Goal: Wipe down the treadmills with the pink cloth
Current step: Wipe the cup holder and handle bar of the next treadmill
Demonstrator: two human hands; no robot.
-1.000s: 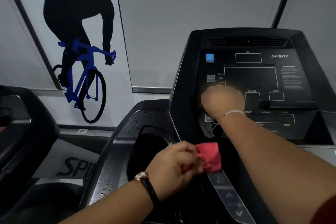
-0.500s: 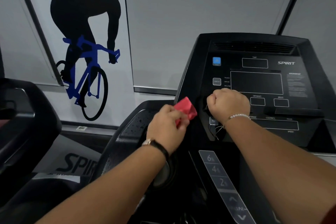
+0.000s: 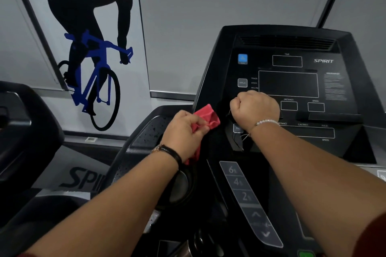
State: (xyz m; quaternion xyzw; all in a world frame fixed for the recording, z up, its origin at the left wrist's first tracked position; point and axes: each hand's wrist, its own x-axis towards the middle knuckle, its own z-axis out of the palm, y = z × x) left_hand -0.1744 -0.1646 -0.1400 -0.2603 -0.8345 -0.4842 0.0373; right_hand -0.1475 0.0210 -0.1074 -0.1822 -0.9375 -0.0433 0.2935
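Note:
The black treadmill console fills the right half of the head view. My left hand grips the bunched pink cloth and holds it against the console's left edge, just below the display panel. My right hand is a fist against the panel, a little to the right of the cloth. It appears to hold up a thin dark cord that hangs below it; the fingers themselves are hidden.
A strip of incline buttons runs down below my hands, with a round cup holder to its left. Another black treadmill stands at the far left. A cyclist poster covers the wall behind.
My left hand has lifted the pink cloth from low beside the cup holder to the console's left edge near my right fist. The right hand has stayed on the panel.

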